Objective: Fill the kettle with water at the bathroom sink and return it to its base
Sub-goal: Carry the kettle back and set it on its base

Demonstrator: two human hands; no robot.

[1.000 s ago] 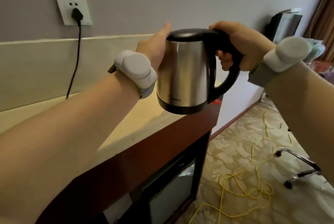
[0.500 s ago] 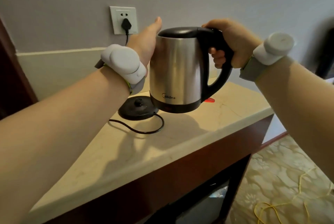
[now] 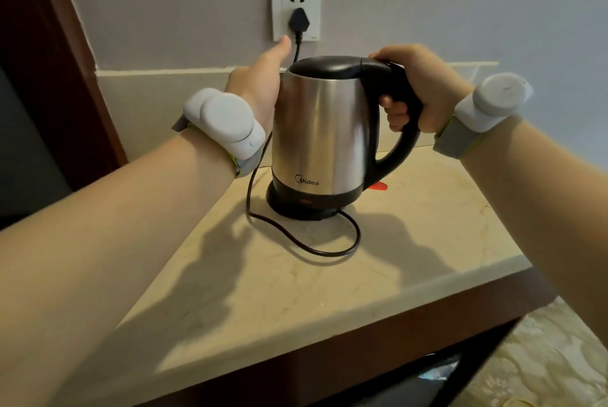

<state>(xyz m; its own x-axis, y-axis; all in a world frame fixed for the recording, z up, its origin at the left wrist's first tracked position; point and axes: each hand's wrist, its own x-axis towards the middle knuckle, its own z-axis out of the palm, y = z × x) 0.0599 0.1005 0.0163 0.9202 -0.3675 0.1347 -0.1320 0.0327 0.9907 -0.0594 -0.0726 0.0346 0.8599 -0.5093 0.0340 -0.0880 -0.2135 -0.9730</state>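
A steel kettle (image 3: 320, 130) with a black lid and black handle stands upright on its round black base (image 3: 304, 207), which lies on the beige stone countertop (image 3: 296, 275). My right hand (image 3: 418, 84) grips the handle, fingers curled round it. My left hand (image 3: 263, 77) lies flat against the kettle's left side, thumb raised; its fingers are hidden behind the kettle. The lid is closed, so no water shows.
The base's black cord (image 3: 296, 242) loops over the countertop and runs up to a plug in the white wall socket (image 3: 296, 12). A small red item (image 3: 378, 186) lies behind the kettle. A dark wooden frame (image 3: 59, 61) stands at left; patterned carpet (image 3: 543, 367) lies at lower right.
The kettle, held up in the air beside the base before, has come down and left onto the base. Both hands have kept their places on it. The view has swung left.
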